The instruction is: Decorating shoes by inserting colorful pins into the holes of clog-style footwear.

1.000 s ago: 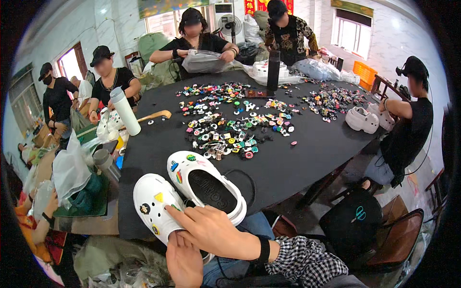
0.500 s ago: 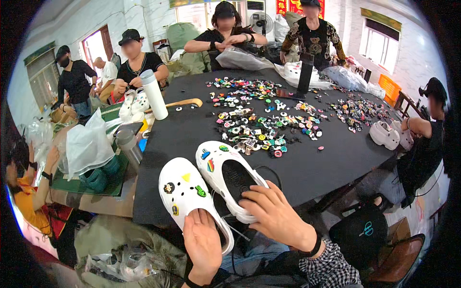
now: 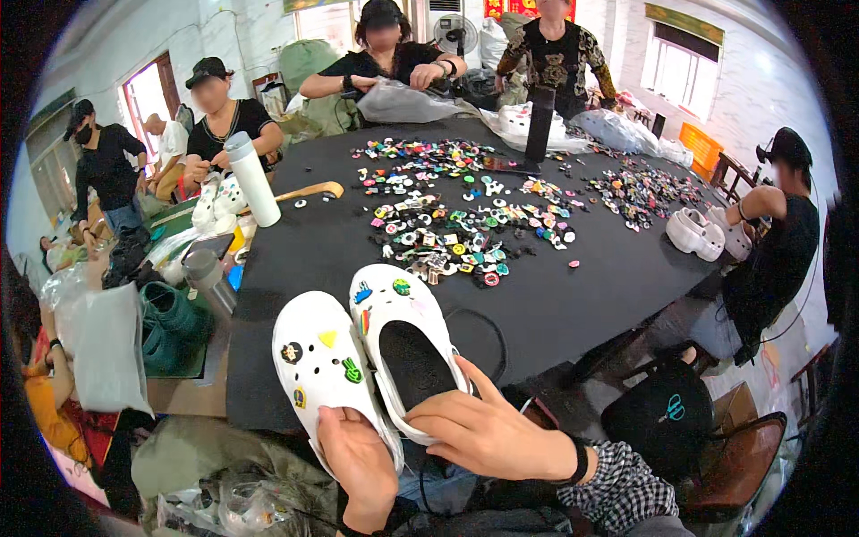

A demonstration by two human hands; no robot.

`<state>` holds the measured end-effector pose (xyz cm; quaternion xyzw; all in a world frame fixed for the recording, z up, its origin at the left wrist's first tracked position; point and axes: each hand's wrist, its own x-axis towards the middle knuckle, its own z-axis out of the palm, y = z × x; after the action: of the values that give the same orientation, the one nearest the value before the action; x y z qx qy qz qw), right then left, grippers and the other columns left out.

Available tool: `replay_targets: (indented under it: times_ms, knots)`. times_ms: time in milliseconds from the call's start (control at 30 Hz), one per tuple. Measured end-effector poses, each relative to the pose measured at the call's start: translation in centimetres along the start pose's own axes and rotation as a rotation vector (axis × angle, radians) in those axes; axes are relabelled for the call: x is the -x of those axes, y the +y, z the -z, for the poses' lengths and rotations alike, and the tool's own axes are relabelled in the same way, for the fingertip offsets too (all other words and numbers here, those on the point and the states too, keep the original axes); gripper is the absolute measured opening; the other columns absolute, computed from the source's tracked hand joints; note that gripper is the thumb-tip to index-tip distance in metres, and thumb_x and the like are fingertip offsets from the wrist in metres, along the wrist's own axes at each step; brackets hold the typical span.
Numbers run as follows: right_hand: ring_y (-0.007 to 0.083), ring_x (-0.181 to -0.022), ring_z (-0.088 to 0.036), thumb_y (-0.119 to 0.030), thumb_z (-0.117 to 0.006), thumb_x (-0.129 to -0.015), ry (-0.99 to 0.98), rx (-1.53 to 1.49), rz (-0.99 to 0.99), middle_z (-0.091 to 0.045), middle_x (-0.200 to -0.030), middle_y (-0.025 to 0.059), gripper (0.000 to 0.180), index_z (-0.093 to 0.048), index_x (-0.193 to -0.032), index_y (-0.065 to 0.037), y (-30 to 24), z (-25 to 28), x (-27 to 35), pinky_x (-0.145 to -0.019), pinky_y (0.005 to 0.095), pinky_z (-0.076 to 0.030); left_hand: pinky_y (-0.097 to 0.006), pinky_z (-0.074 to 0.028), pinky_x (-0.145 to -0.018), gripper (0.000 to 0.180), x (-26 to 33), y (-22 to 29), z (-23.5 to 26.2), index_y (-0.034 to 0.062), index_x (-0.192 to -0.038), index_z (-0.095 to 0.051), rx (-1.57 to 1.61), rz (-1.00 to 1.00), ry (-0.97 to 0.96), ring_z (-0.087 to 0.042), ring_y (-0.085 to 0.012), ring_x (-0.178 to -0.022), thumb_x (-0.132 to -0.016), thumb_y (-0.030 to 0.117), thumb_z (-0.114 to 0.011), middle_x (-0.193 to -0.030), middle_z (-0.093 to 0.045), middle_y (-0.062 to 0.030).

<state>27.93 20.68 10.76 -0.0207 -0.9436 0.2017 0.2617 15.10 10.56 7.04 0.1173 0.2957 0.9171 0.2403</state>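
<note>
Two white clogs lie side by side at the near edge of the black table [image 3: 295, 259], both with their long axes running from the person toward the far side, toes pointing away and a little to the left, heels overhanging the table's rim toward the lap. The left clog [image 3: 327, 376] shows its rounded top face, studded with small charms: a dark round one, a yellow triangle, a green one and a multicoloured one near the side. The left hand [image 3: 358, 461] grips it from below at the heel end, thumb laid over the top surface and the other fingers curled underneath, out of sight. Touching it on the right, the right clog [image 3: 403, 345] lies with its dark foot opening facing up, a blue charm, a green charm and a striped one near its toe. The right hand [image 3: 488, 434] rests on the heel part of this clog, fingers spread loosely and flat across the opening's rim rather than clenched, the index finger reaching up along its right edge. Beyond the toes, well apart, a scatter of colourful charms [image 3: 456, 228] covers the middle of the table, and a white bottle [image 3: 253, 179] stands upright near its far left corner
</note>
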Motion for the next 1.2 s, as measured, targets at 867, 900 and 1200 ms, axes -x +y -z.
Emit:
replay_targets:
  times_ms: [867,900,1200]
  knots:
    - [0.0331,-0.088,-0.065,-0.017,-0.071,-0.078,0.014,0.597,-0.479,-0.057,-0.103,0.0162,0.038,-0.053,-0.109,-0.005,18.6,1.1,-3.2,-0.069,0.0453,-0.055,-0.037,-0.038,-0.102,0.042,-1.7,1.1,3.3,-0.0033,-0.129,-0.048,0.024,0.093,0.033,-0.053,-0.0254,-0.117,-0.099,0.027,-0.048,-0.127,-0.056,-0.0140]
    - [0.0344,-0.089,-0.065,-0.018,-0.071,-0.079,0.009,0.555,-0.481,-0.056,-0.105,0.0171,0.038,-0.053,-0.110,-0.005,18.1,1.5,-3.3,-0.071,0.0466,-0.055,-0.037,-0.038,-0.102,0.042,-1.7,0.8,4.0,-0.0033,-0.129,-0.048,0.020,0.098,0.038,-0.053,-0.0254,-0.117,-0.099,0.027,-0.048,-0.127,-0.056,-0.0140]
    - [0.0216,-0.077,-0.067,-0.012,-0.068,-0.086,0.202,-0.111,-0.367,-0.068,-0.092,0.0144,0.024,-0.066,-0.105,0.001,7.8,9.9,-2.4,-0.070,0.0318,-0.054,-0.039,-0.019,-0.116,0.114,0.6,-1.6,2.7,-0.0079,-0.146,-0.017,-1.099,-0.100,-0.413,-0.030,-0.0321,-0.138,-0.063,0.024,-0.088,-0.149,-0.030,-0.0220]
